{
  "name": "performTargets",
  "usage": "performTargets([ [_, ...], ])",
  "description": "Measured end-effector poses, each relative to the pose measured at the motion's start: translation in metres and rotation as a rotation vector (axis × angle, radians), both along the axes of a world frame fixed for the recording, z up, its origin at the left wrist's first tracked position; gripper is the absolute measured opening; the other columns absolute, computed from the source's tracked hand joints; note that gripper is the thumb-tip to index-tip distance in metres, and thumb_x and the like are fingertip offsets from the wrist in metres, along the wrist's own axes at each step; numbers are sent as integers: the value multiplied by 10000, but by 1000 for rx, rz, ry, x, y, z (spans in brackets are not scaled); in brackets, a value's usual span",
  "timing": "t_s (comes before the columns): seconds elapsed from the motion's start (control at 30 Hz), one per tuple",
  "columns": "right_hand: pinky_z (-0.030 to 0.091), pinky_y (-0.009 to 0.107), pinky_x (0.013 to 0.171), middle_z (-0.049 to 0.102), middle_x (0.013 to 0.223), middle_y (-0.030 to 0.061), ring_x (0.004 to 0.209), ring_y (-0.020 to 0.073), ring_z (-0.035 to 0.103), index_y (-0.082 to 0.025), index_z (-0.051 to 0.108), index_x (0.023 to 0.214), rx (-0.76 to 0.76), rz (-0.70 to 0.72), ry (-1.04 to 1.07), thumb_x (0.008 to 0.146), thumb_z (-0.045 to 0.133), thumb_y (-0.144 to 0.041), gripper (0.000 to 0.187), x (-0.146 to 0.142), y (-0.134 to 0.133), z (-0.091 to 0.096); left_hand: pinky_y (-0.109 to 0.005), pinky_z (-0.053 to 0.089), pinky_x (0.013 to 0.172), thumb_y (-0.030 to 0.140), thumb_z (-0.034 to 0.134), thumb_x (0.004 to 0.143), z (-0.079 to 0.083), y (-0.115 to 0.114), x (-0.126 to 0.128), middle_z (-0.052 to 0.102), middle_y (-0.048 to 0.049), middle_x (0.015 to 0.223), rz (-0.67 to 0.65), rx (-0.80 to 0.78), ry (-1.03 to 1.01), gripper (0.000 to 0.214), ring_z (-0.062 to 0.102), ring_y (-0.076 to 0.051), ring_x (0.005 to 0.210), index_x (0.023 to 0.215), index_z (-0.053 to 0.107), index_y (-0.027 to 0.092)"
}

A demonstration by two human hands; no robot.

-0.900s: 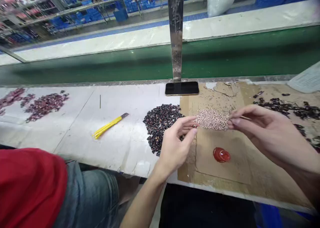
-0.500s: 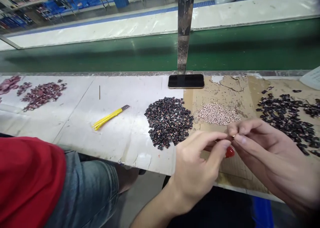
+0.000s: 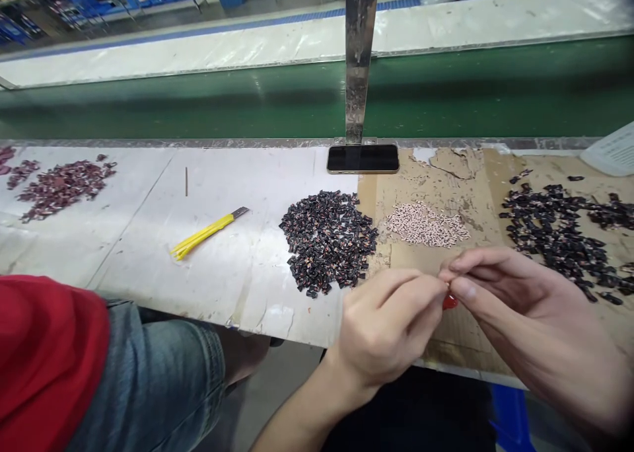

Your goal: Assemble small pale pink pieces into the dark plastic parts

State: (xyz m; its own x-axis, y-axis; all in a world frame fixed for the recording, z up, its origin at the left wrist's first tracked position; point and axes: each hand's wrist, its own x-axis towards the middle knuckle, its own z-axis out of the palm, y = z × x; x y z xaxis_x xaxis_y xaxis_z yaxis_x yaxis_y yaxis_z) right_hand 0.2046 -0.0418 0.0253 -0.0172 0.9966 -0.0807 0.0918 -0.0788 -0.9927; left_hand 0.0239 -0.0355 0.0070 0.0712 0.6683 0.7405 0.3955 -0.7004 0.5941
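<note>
My left hand (image 3: 389, 326) and my right hand (image 3: 525, 300) meet above a cardboard sheet (image 3: 475, 333), fingertips together. The right fingertips pinch something tiny, mostly hidden. Whatever the left fingers hold cannot be made out. Just below the fingertips, a glossy red blob (image 3: 450, 301) on the cardboard is partly covered by them. Beyond the hands lies a pile of small pale pieces (image 3: 426, 225). To the left is a heap of small dark parts (image 3: 327, 244), and more dark parts (image 3: 555, 234) are spread to the right.
A black phone (image 3: 363, 158) lies at the bench's far edge beneath a metal upright (image 3: 357, 55). A yellow utility knife (image 3: 205, 234) and maroon pieces (image 3: 62, 188) lie on the white bench top (image 3: 143, 267). A green conveyor belt (image 3: 198, 108) runs behind.
My hands have come together from either side of the pale pile to above the red blob, with fingertips now touching. The camera view has shifted slightly.
</note>
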Motion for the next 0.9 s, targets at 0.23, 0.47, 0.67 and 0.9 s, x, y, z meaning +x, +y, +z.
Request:
performTargets([
  [0.23, 631, 162, 903, 751, 1191, 15, 1077, 164, 765, -323, 791, 996, -20, 89, 87, 934, 782, -336, 64, 0, -11, -4, -236, 664, 810, 31, 762, 896, -7, -7, 12, 809, -53, 895, -60, -151, -275, 148, 781, -149, 821, 970, 738, 156],
  [0.47, 632, 174, 884, 746, 1147, 21, 1099, 191, 742, -312, 756, 960, -61, 97, -28, 939, 765, -309, 23, 13, -20, -4, -228, 684, 821, 44, 760, 910, -9, -14, 8, 821, -82, 932, -132, -187, -252, 109, 809, -161, 826, 964, 759, 139],
  [0.67, 655, 204, 812, 754, 1079, 33, 1011, 212, 763, -316, 729, 944, 81, 120, -219, 926, 753, -313, 30, 17, -29, -8, -210, 677, 885, 62, 728, 943, -11, -23, 9, 836, -91, 931, -189, -256, -187, 83, 825, -163, 830, 953, 770, 132],
  [0.9, 631, 286, 846, 747, 964, 34, 937, 205, 750, -286, 693, 887, 234, 56, -459, 939, 698, -253, 62, 30, -27, -10, -232, 688, 808, 40, 729, 926, -20, -33, 5, 838, -57, 930, -152, -406, -224, 158, 807, -153, 819, 998, 773, 174],
])
